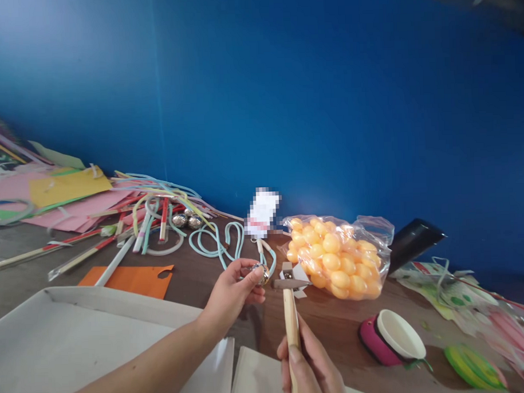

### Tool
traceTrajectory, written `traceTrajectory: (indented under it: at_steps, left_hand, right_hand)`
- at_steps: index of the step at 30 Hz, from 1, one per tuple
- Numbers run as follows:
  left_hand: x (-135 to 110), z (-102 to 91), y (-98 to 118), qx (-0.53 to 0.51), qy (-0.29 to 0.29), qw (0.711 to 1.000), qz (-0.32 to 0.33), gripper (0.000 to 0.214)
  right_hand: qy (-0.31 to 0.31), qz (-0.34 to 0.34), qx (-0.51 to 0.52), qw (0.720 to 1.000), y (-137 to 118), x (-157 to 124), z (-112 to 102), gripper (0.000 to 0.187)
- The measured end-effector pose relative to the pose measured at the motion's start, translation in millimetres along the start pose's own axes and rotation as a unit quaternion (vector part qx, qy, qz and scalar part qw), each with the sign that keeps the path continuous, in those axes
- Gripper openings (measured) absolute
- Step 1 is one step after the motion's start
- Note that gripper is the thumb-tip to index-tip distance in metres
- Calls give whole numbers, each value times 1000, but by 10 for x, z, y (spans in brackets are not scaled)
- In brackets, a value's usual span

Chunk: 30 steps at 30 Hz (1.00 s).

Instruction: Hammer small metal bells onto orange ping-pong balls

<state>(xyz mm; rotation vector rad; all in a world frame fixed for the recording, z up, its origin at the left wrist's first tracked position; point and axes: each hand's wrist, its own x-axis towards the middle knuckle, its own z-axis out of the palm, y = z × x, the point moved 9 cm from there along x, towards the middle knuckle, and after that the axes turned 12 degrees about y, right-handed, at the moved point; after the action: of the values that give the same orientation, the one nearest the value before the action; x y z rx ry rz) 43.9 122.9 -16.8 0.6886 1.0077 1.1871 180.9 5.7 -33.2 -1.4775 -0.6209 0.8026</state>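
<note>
My left hand [237,286] pinches a shiny silver ball [259,273] between thumb and fingers, above the brown table. My right hand [311,364] is wrapped round the wooden handle of a small hammer [291,316]. The hammer stands head up, its metal head just right of the silver ball. Beyond my left hand lies a light-blue lanyard cord [206,244] with a blurred-out white card [262,211]. Behind the hammer head sits a clear bag of orange balls [339,257]. Small white paper scraps [299,272] lie under the hammer head.
A grey-white tray [119,302] fills the front left, beside an orange sheet [136,281]. Silver balls [179,220], straws and coloured paper [72,189] are piled at the back left. To the right are a pink-and-white cup [400,335], a black cylinder [412,243] and a green disc [472,367].
</note>
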Motion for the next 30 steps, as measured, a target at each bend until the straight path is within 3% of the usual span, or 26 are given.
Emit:
traceTrajectory:
  at_steps: [5,9,16,25,30]
  left_hand:
    - [0,-104,97,-7,50,998,37,38]
    - [-12,-117,122,5,53,997,47,40]
    - [-11,-100,105,11,46,998,48,38]
    - [-18,-109,122,11,53,997,50,38]
    - [-22,-105,124,10,47,998,51,38]
  right_hand:
    - [-9,26,-43,999,93,14,14,61]
    - [-80,-7,-130,988,143,8,116,53]
    - [-177,-41,-214,960,302,-16,237,59]
    - [-156,33,-190,969,371,-32,217,66]
    - [-168,-39,-219,960,361,-47,224,66]
